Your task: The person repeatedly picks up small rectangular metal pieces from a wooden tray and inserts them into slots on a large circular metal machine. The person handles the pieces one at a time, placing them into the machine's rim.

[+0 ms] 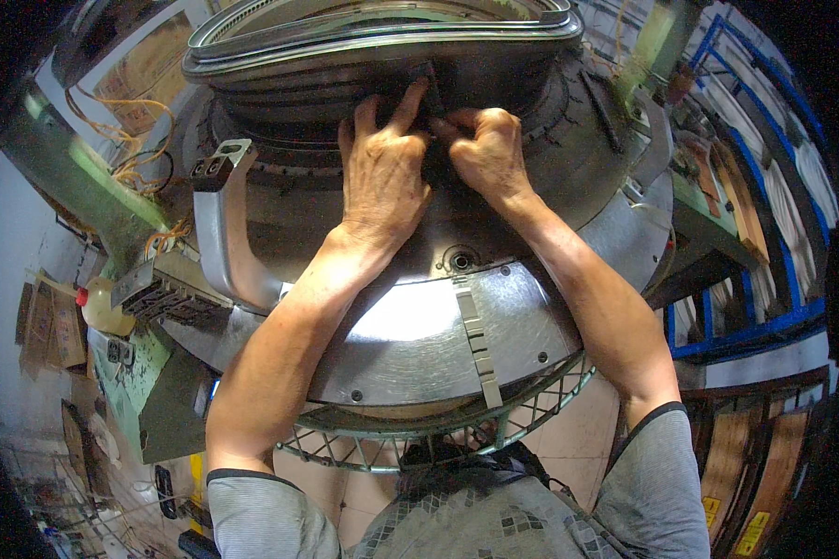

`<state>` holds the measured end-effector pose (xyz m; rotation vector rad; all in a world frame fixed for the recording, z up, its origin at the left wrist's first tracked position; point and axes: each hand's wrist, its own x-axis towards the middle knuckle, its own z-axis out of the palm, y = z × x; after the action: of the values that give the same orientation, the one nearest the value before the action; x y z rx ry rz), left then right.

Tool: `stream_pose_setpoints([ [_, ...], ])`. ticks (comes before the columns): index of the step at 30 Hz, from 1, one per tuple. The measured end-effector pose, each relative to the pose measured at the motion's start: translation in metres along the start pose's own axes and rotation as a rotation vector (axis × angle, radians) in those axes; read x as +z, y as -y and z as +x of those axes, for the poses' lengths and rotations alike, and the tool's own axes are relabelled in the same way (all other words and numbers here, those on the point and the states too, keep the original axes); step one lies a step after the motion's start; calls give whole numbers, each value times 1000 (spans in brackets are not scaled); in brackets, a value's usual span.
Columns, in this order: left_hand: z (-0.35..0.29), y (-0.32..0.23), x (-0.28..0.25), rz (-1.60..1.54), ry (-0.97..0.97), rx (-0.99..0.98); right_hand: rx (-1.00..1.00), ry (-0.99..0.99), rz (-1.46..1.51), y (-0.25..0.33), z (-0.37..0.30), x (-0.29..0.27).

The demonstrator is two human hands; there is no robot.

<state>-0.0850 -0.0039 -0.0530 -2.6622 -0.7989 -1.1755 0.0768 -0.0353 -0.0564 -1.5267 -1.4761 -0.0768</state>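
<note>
Both arms reach over the round metal bed of a large circular machine. My left hand lies with fingers apart against the dark ribbed drum, its index finger stretched up beside a narrow dark strip. Close to its right, my right hand is closed, with the thumb and curled fingers pinched at the strip's lower end. What sits in that pinch is dark and partly hidden by the fingers. A bright metal ring rims the drum above my hands.
A curved metal bracket rises left of my left forearm. Nearer me lies a shiny plate crossed by a notched strip, above a green lattice ring. Green posts flank the machine; a blue rack stands at right.
</note>
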Motion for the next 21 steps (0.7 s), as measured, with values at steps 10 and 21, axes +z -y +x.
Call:
stream_pose_setpoints([
  [10, 0, 0, 0, -6, 4, 12, -9, -16, 6, 2, 0, 0],
  [21, 0, 5, 3, 51, 63, 26, 3, -29, -5, 4, 0, -1],
])
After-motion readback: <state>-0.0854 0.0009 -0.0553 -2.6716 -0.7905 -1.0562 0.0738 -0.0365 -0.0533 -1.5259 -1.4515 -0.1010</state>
